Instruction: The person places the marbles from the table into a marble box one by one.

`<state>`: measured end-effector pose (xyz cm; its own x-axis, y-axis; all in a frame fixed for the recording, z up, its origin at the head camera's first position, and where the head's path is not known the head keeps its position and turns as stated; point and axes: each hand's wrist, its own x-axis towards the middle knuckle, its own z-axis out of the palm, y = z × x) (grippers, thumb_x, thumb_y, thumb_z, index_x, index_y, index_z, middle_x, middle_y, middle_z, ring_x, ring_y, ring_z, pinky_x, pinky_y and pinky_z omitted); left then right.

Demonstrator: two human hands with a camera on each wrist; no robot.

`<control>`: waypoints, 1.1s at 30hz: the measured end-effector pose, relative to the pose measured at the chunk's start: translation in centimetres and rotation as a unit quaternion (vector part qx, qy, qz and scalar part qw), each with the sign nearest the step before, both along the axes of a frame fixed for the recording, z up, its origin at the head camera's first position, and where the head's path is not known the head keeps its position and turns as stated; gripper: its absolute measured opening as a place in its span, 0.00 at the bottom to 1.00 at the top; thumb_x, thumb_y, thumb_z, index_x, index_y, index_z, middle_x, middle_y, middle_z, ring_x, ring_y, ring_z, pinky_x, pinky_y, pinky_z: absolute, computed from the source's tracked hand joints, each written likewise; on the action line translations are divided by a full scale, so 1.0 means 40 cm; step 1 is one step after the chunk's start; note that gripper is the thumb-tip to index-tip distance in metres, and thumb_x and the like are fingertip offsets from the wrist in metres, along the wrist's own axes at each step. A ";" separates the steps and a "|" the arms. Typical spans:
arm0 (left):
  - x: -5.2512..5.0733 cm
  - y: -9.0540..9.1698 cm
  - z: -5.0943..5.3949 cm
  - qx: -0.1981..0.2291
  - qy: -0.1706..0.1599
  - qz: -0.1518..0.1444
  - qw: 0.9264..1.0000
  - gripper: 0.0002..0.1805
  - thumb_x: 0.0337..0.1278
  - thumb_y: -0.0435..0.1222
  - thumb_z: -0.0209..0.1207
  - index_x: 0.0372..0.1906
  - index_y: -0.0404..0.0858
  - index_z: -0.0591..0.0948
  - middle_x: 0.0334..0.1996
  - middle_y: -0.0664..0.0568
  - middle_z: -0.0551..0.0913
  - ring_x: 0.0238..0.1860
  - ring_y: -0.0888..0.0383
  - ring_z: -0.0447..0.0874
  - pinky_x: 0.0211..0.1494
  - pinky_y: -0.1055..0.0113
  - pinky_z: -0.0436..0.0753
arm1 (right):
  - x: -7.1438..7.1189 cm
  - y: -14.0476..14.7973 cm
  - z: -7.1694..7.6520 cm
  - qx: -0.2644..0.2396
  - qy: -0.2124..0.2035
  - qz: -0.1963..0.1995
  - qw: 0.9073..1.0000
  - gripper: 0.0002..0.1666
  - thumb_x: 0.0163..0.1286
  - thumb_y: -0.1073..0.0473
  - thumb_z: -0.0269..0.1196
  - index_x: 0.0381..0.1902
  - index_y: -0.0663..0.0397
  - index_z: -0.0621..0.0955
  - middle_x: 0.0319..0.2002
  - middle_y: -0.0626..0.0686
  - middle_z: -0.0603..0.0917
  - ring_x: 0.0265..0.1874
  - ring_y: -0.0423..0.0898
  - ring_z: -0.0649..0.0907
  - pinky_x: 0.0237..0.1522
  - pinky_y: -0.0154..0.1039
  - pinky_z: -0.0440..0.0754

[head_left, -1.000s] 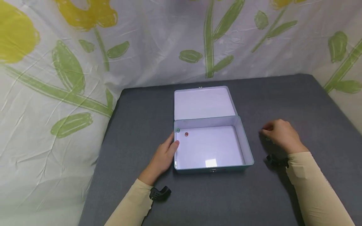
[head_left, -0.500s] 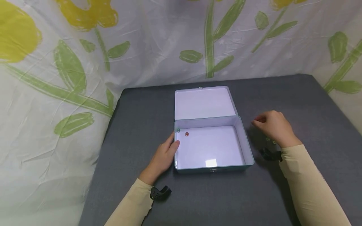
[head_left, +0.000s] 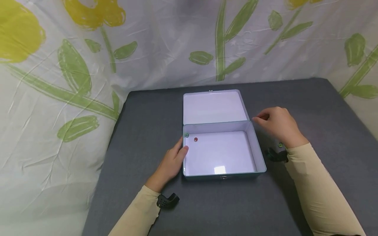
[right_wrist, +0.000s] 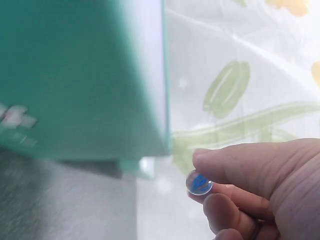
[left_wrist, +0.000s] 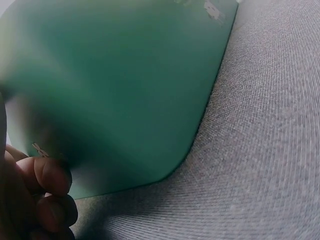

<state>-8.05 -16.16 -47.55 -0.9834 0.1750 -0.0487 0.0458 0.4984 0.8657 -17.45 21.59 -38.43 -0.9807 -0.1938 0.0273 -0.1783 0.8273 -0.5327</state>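
Note:
An open tin box [head_left: 224, 154], green outside and white inside, lies on the dark cloth with its lid [head_left: 215, 106] folded back. My left hand [head_left: 168, 164] holds the box's left wall, thumb over the rim and fingers against the outside. In the left wrist view, curled fingers [left_wrist: 52, 175] sit beside the green wall [left_wrist: 130, 90]. My right hand [head_left: 279, 124] is raised just right of the box's back right corner. Between thumb and finger it pinches a clear marble [right_wrist: 198, 183] with a blue swirl. Inside the box are a green marble [head_left: 187, 135] and a reddish one [head_left: 196, 139].
Another greenish marble [head_left: 280, 144] lies on the cloth by my right wrist, partly hidden by the arm. Dark cloth [head_left: 224, 209] covers the table. A white curtain [head_left: 165, 59] with painted flowers hangs behind and at the sides.
The right hand has lifted and moved left and away from me, from the cloth toward the box's back right corner, carrying the marble. The left hand and box stay put.

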 end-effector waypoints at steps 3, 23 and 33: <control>0.000 0.001 0.000 0.002 0.000 -0.003 1.000 0.36 0.83 0.49 0.45 0.84 0.36 0.57 0.78 0.42 0.68 0.78 0.48 0.66 0.79 0.46 0.63 | -0.005 -0.020 0.016 -0.004 0.004 0.005 1.000 0.17 0.74 0.50 0.69 0.43 0.59 0.91 0.38 0.57 0.91 0.37 0.53 0.86 0.35 0.49 0.80; -0.004 0.003 -0.004 -0.002 0.008 0.001 1.000 0.36 0.82 0.49 0.46 0.84 0.37 0.58 0.75 0.39 0.71 0.74 0.47 0.70 0.77 0.45 0.67 | -0.047 -0.215 0.058 0.012 0.004 0.077 0.997 0.13 0.72 0.51 0.69 0.43 0.54 0.91 0.31 0.51 0.85 0.29 0.50 0.78 0.30 0.44 0.73; -0.002 0.002 -0.001 -0.002 0.002 0.003 1.000 0.36 0.82 0.50 0.46 0.84 0.38 0.59 0.75 0.39 0.71 0.74 0.48 0.70 0.77 0.47 0.68 | -0.052 -0.327 0.060 0.014 0.004 0.121 0.993 0.11 0.70 0.53 0.71 0.41 0.55 0.91 0.31 0.50 0.87 0.31 0.48 0.81 0.36 0.45 0.79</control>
<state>-8.12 -16.07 -47.60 -0.9847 0.1686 -0.0450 0.0464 0.5020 0.8636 -19.53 8.52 -36.02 -0.9053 -0.4240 0.0258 -0.3770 0.7740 -0.5088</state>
